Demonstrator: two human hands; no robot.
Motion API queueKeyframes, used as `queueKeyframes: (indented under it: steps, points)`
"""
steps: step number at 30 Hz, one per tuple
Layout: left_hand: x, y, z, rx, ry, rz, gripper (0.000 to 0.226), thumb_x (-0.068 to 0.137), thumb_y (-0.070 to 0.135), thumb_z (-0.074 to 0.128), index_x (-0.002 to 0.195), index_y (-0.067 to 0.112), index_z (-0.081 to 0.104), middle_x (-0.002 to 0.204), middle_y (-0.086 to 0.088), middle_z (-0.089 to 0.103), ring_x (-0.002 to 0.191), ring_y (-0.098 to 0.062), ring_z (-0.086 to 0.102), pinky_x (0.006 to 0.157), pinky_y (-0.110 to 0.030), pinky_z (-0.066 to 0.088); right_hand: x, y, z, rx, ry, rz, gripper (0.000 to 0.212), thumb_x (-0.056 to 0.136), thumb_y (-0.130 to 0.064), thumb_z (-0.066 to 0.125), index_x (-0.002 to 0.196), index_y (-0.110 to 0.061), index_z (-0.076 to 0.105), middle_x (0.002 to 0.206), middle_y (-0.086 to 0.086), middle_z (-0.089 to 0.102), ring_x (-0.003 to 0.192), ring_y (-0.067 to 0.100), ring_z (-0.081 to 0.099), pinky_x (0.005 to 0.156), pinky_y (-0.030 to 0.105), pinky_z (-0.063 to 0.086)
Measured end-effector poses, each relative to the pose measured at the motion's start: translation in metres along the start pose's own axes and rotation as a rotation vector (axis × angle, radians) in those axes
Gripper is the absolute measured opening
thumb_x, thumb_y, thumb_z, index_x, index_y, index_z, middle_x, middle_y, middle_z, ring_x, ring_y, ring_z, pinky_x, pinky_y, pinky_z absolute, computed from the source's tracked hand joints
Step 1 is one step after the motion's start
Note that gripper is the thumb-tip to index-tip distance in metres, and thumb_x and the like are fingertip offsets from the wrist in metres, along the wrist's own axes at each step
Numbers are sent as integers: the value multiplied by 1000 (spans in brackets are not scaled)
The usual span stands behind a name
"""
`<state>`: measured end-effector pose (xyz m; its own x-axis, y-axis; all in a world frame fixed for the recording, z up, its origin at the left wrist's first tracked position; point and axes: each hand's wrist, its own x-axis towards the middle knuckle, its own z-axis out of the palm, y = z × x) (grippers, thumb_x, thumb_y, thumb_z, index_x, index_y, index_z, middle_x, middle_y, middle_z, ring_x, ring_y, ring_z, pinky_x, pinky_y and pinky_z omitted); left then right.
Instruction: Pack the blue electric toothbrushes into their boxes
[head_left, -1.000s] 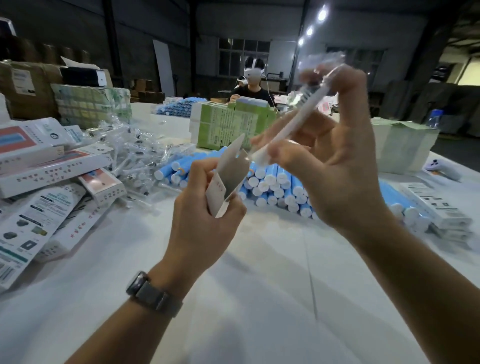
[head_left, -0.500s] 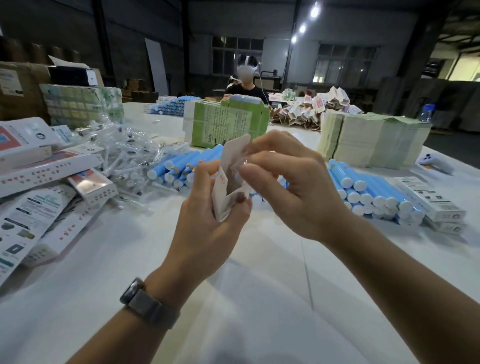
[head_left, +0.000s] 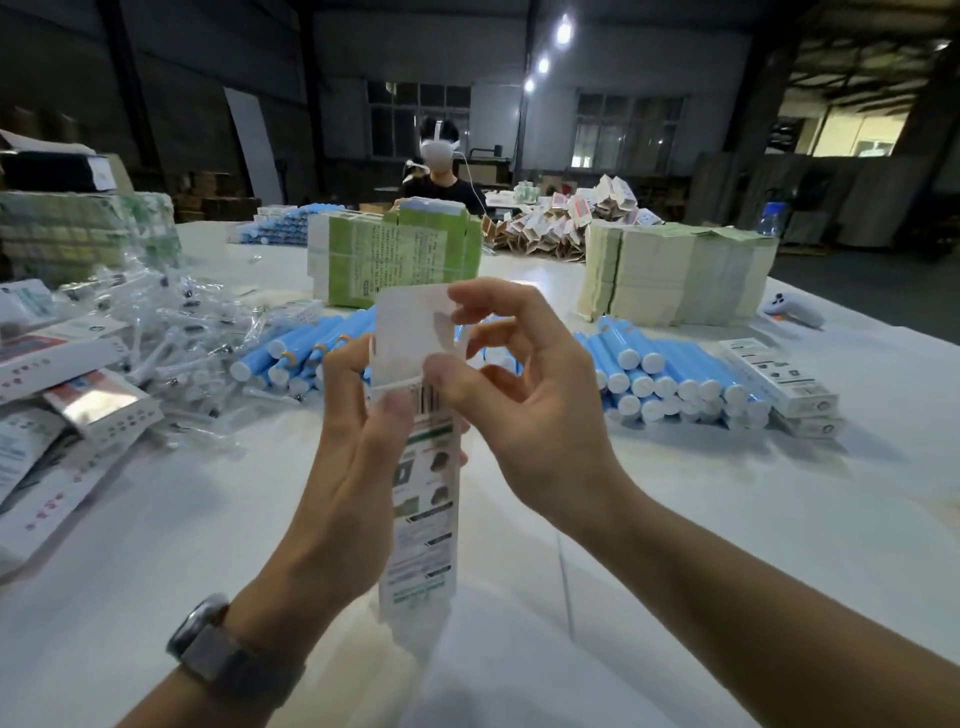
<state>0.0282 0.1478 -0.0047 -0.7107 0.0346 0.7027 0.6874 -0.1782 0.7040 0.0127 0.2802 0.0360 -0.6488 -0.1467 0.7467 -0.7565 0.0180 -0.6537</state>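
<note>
1. The box (head_left: 423, 483), a long narrow white carton printed with green bands and a barcode, stands upright at the centre of the frame, lifted above the white table (head_left: 675, 545); its top flap (head_left: 410, 332) stands open and upward.
2. The left hand (head_left: 358, 467) grips the box from its left side, thumb curled over the front near the barcode, fingers wrapped behind; a grey watch (head_left: 223, 654) sits on that wrist at the lower left.
3. The right hand (head_left: 524, 400) is at the box's upper right; its thumb and forefinger pinch the edge of the flap, the other fingers curled loosely and apart from the carton.
4. Whether a toothbrush is inside the box cannot be told.
5. The blue toothbrushes (head_left: 670, 374) lie in a heap right of centre, white end caps facing the camera; a second heap (head_left: 296, 353) lies left of centre, behind the left hand.
6. Clear bagged brush heads (head_left: 171, 332) are piled at the middle left; flat printed cartons (head_left: 62, 415) spread along the left edge.
7. More closed boxes (head_left: 779, 374) lie just beside the right heap; a green carton stack (head_left: 400, 254) and a pale stack (head_left: 675, 275) stand behind.
8. A person (head_left: 441, 176) sits at the far side, upper centre.
</note>
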Motion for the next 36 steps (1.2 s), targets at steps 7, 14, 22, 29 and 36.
queueKeyframes:
  steps: [7,14,22,29,36]
  points:
    - [-2,-2,12,28,0,28,41,88,72,54,118,47,42,108,12,66,85,-9,69,69,-29,58,-26,6,-16,-310,-31,-202,26,96,-14,58,119,-6,68,118,2,66,110,21,59,86,35,51]
    - [-5,-1,16,40,11,164,25,101,43,49,120,56,40,109,1,70,76,-17,69,65,-30,57,-26,-3,-18,-83,-24,-45,29,91,-11,64,118,-22,63,109,-7,67,104,15,59,76,20,50]
    - [-7,3,17,149,37,160,13,97,62,46,106,52,47,94,9,66,70,-14,67,60,-26,55,-23,-5,-21,-60,-66,-78,11,90,-12,66,96,-21,63,93,-3,67,94,21,63,76,27,50]
    - [-10,4,24,67,13,143,7,102,47,43,105,42,46,93,15,68,68,-3,69,58,-17,54,-22,-5,-21,27,-37,-75,15,86,-8,68,91,-21,62,87,-1,69,88,23,66,77,38,53]
    - [-8,5,23,65,-27,128,13,99,54,45,107,45,48,93,15,69,70,-2,68,60,-16,53,-19,-9,-24,122,-38,-44,23,82,-4,69,85,-22,56,81,1,64,78,23,62,72,36,49]
